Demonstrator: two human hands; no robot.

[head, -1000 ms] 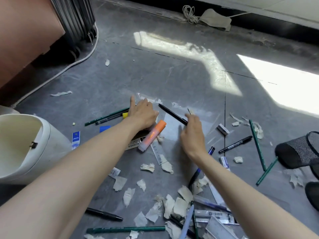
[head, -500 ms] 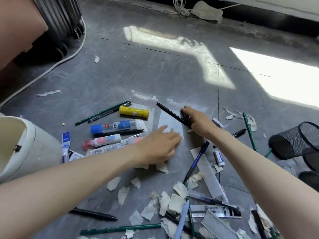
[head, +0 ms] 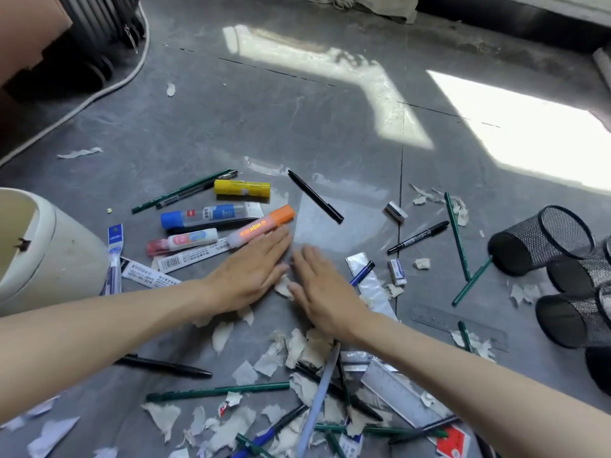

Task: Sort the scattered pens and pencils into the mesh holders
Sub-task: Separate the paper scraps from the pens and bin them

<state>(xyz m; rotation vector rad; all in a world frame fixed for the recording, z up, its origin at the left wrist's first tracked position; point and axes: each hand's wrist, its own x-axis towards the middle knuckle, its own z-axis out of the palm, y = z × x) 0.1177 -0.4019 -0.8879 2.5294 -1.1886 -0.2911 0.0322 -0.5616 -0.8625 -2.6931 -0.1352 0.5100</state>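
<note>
Pens and pencils lie scattered over the grey floor [head: 330, 120] among torn paper scraps [head: 297, 348], none of them in a holder. Three black mesh holders [head: 542, 239] lie tipped on their sides at the floor's right edge, bunched together.

Both hands rest flat, palms down, in the middle of the mess, holding nothing. The left hand [head: 251, 269] has its fingers straight and close together, their tips just beside the orange highlighter [head: 261, 226]; whether they touch it I cannot tell. The right hand [head: 324, 285] is blurred, its fingers also straight, lying next to the left one on the edge of a clear plastic sheet [head: 334, 223]. A blue pen [head: 362, 273] lies just beside its outer side.

A black pen [head: 315, 196] lies slanted on the sheet beyond the hands. Left of it are a yellow stick [head: 241, 187], a blue-capped tube [head: 205, 215] and a pink tube [head: 182, 241], with a green pencil [head: 180, 191] past them. Between the hands and the holders lie a black marker [head: 418, 237] and two more green pencils [head: 457, 236], one of which reaches the nearest holder.

Toward the near edge lie another black pen [head: 163, 365], a long green pencil [head: 218, 391] and a ruler [head: 400, 391]. A white bin [head: 56, 252] stands at the left edge.
</note>
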